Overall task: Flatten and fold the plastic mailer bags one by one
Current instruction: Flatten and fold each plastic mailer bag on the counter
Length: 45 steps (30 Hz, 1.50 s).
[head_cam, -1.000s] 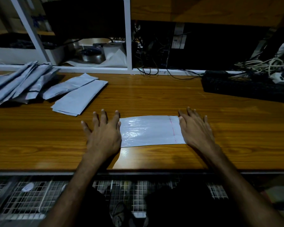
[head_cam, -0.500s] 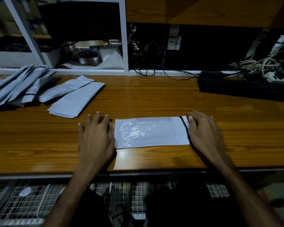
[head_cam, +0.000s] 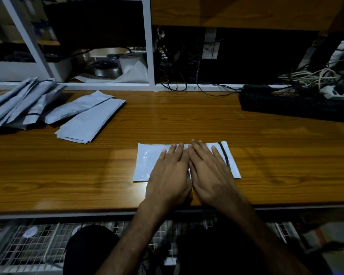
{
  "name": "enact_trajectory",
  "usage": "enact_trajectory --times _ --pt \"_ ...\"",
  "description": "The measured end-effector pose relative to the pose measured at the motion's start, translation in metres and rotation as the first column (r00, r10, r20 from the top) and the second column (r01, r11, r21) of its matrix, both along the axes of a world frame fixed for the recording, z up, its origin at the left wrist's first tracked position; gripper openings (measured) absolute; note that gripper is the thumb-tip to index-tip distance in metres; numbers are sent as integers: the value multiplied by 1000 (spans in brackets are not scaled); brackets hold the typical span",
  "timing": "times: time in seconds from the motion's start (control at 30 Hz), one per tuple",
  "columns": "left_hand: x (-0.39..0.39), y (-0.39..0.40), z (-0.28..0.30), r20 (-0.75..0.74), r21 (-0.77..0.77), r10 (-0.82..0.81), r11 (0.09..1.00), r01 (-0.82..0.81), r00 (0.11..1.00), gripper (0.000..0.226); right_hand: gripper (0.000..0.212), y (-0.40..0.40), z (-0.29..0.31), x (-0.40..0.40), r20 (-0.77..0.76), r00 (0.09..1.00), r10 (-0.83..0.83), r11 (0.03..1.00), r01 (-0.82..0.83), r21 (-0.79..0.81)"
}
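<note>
A white plastic mailer bag (head_cam: 145,163) lies flat on the wooden desk (head_cam: 68,175), near its front edge, with a dark strip toward its right end. My left hand (head_cam: 170,173) and my right hand (head_cam: 209,171) lie side by side on the bag's middle, palms down, fingers straight, pressing it. The hands hide the centre of the bag. Two folded grey mailers (head_cam: 87,118) lie at the left, and a pile of several more mailers (head_cam: 16,104) lies at the far left.
A black keyboard (head_cam: 298,106) sits at the back right with a tangle of cables (head_cam: 310,76) behind it. A white shelf frame (head_cam: 150,56) runs along the back edge. A wire grid (head_cam: 38,243) lies below the desk front.
Both hands have moved inward from the bag's two ends to its middle, where they now touch each other.
</note>
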<state>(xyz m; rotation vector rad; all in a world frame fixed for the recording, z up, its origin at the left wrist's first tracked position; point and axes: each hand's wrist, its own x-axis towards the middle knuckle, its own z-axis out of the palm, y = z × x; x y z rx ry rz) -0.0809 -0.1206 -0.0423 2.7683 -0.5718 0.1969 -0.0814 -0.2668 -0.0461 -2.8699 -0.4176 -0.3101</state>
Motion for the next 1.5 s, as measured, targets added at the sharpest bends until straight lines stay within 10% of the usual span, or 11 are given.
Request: enact_trajectory --times 1.5 --pt "-21 75 3 -55 166 214 965 -203 975 73 57 -62 12 -20 -163 952 -259 966 250 -72"
